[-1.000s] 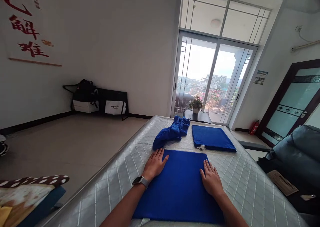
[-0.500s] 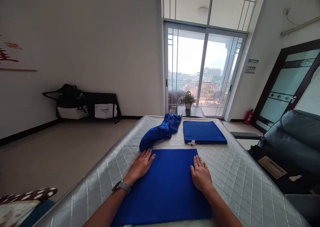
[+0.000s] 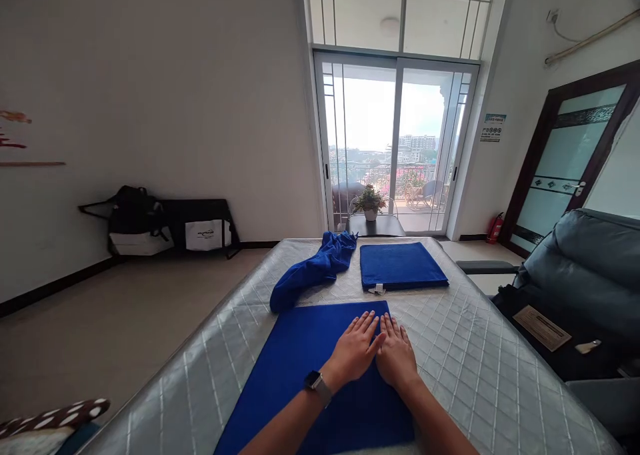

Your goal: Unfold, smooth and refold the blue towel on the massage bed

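Observation:
A blue cloth [image 3: 300, 361] lies spread flat on the silver quilted mattress [image 3: 465, 348] in front of me. My left hand [image 3: 354, 348], below a wrist with a watch [image 3: 319, 383], rests flat on the cloth toward its right side, fingers stretched out. Right beside it, my right hand [image 3: 397, 355] lies flat along the cloth's right edge, fingers extended. The left thumb reaches across to the right hand. Beyond them are a crumpled blue cloth [image 3: 320, 268] and, to its right, a folded blue cloth stack [image 3: 403, 265] with a white tag.
A dark armchair [image 3: 575, 268] stands to the right, with a brown cardboard piece [image 3: 543, 327] on it. A potted plant [image 3: 370, 205] sits on a dark chair past the mattress's far end. Bags [image 3: 207, 233] rest by the left wall. A spotted fabric [image 3: 55, 415] shows at lower left.
My left hand has slid across the cloth from its left edge to beside my right hand. The right hand stays at the right edge. The view has shifted slightly.

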The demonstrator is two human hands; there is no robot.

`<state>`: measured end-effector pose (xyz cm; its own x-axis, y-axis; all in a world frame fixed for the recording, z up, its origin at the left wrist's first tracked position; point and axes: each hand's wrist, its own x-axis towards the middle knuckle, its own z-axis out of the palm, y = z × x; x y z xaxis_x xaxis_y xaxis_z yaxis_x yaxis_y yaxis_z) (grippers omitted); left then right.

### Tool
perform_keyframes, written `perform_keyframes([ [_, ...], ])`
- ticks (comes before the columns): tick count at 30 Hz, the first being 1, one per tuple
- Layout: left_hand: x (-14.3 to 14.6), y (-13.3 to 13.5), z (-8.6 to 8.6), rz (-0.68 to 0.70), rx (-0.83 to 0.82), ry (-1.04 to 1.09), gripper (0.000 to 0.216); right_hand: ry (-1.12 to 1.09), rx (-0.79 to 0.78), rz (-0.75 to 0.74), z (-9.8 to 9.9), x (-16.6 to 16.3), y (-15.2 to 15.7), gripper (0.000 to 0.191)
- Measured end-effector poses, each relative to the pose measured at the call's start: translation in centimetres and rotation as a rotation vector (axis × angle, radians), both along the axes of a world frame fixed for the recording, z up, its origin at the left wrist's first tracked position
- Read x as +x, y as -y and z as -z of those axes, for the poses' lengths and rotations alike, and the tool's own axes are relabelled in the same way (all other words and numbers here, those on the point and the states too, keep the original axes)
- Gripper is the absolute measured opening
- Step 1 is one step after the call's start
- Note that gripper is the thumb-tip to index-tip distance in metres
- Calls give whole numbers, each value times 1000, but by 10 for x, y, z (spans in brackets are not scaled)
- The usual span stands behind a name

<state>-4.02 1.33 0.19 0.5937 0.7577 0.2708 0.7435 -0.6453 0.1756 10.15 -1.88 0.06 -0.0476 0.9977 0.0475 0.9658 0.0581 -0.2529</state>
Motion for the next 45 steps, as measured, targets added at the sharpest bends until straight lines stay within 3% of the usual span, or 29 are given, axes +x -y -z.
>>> perform_keyframes([
  [3, 5, 0, 12, -42, -3, -26, 65, -1, 0, -7, 2, 1, 0, 63],
  [6, -18, -6, 22, -101, 15, -55, 65, -18, 3, 9, 0, 0, 0, 64],
  [14, -156, -22, 42, -372, 23, -131, 66, -50, -8, 27, -4, -1, 2, 65],
  [18, -197, -21, 52, -432, 70, -103, 67, -25, -7, 25, -3, -1, 2, 66],
  [23, -196, -17, 53, -504, 42, -50, 80, 20, -20, 30, -3, -2, 0, 67],
  [36, -184, -5, 33, -520, 39, 17, 86, 129, -44, 35, -4, -5, -2, 65],
  [45, -183, -1, 29, -533, 20, 36, 87, 236, -97, -24, -14, -5, 25, 66],
])
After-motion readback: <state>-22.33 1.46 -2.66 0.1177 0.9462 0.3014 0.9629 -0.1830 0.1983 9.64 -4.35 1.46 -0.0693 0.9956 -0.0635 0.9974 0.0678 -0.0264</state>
